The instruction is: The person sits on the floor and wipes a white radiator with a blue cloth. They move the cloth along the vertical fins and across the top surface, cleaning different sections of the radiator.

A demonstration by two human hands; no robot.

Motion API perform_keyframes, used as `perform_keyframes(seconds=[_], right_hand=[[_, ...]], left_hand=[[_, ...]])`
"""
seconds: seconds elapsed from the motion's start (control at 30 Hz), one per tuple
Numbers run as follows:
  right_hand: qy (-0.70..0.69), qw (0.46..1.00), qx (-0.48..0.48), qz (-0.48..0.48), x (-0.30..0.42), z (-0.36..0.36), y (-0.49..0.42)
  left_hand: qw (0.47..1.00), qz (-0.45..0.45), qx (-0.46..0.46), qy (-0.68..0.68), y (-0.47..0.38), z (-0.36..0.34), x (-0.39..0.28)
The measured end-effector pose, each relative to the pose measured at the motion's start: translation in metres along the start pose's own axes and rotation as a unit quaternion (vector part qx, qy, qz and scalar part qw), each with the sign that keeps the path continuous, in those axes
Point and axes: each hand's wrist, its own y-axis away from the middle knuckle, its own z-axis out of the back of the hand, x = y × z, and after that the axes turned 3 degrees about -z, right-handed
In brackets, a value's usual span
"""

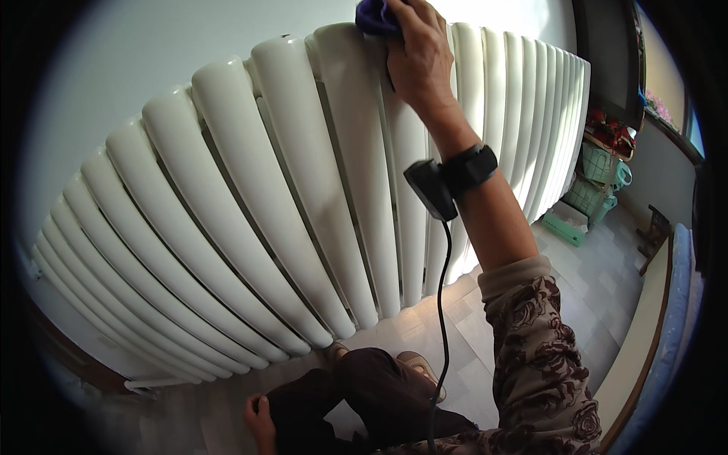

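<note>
My right hand grips a dark purple cloth at the top of a white column radiator. The cloth lies against the upper ends of the columns, and part of it is cut off by the picture's top edge. A black device on a strap sits around my right wrist, with a black cable hanging from it. Low in the view, my left hand rests beside my dark trouser leg. Its fingers are partly hidden, and no object shows in it.
Pale floor tiles run beneath the radiator. Green baskets on a rack and a low green box stand past its right end. At right is a bed edge with blue bedding. A white pipe leaves the radiator at lower left.
</note>
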Motion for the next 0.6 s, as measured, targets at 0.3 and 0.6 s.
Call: perform_keyframes(seconds=[0.3,0.6], right_hand=[[0.034,0.993,0.111,-0.008,0.001,0.038,0.145],[0.001,0.968,0.247,-0.051,0.032,0.097,0.229]], left_hand=[[0.999,-0.009,-0.007,0.044,-0.003,-0.003,0.013],[0.999,-0.027,-0.025,0.014,0.008,-0.002,-0.009]])
